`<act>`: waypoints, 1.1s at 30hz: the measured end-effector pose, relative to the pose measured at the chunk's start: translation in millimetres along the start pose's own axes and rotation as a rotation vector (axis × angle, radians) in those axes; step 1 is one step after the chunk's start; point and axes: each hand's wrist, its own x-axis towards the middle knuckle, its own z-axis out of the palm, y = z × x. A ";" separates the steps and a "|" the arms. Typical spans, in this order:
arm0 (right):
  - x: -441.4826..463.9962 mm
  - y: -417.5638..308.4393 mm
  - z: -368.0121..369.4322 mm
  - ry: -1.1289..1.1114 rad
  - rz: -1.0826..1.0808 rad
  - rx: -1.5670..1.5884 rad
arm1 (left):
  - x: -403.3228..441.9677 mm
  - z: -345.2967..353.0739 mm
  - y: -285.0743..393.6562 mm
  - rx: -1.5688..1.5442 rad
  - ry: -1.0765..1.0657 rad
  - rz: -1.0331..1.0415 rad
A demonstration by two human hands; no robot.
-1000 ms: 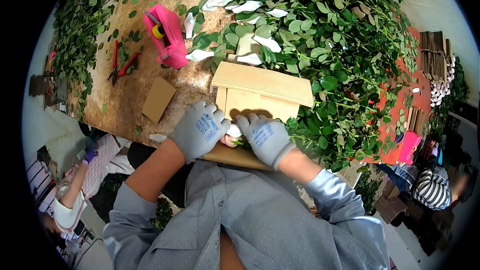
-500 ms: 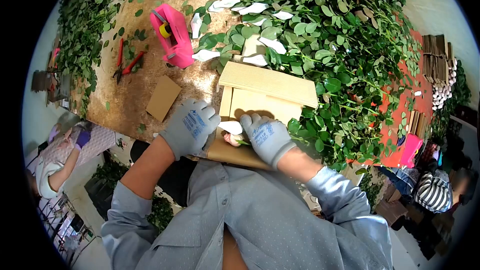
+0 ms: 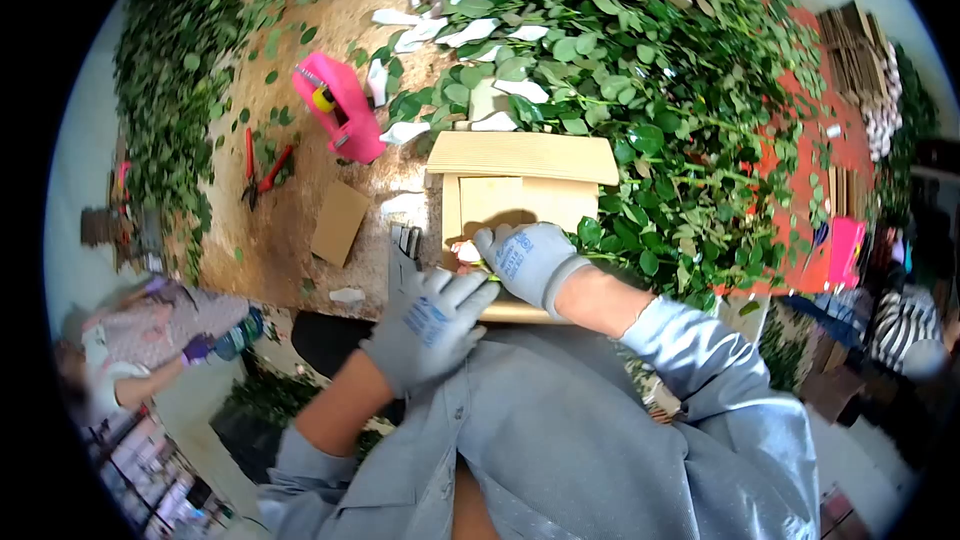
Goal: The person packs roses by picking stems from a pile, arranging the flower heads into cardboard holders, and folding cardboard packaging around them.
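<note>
A pink rose (image 3: 467, 253) lies at the near left side of a cardboard piece (image 3: 490, 202) with a corrugated strip (image 3: 525, 156) across its far edge. My right hand (image 3: 530, 262), in a grey glove, is closed beside the bloom; its curled fingers hide most of what they hold. My left hand (image 3: 430, 325), gloved too, is just below the rose at the table's near edge. Its fingers are bent towards a thin green stem (image 3: 492, 277), and whether they grip it is unclear. White sleeve-like pieces (image 3: 405, 132) lie beyond the cardboard.
Red-handled pruners (image 3: 262, 172), a pink tape dispenser (image 3: 342, 108) and a small brown card (image 3: 340, 223) lie at left. Heaped leafy stems (image 3: 650, 70) cover the right and far side. One person (image 3: 150, 350) is at lower left, another (image 3: 905, 330) at right.
My left hand has moved down and right, towards the stem below the rose. The white piece beside the rose is away from it, left of the cardboard. The view has shifted.
</note>
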 end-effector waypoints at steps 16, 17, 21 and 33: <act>4.2 1.0 -16.8 -0.214 -0.004 0.068 | 2.2 41.3 -9.6 0.140 0.129 -0.023; 2.0 2.6 -19.2 -0.204 -0.028 0.061 | 2.4 41.0 -10.0 0.136 0.136 -0.030; 0.6 9.1 -28.4 -0.206 -0.062 0.038 | 4.3 40.9 -9.5 0.118 0.048 -0.115; 115.3 161.5 -126.1 0.418 0.226 -0.005 | 4.9 44.1 -9.1 0.150 0.072 -0.131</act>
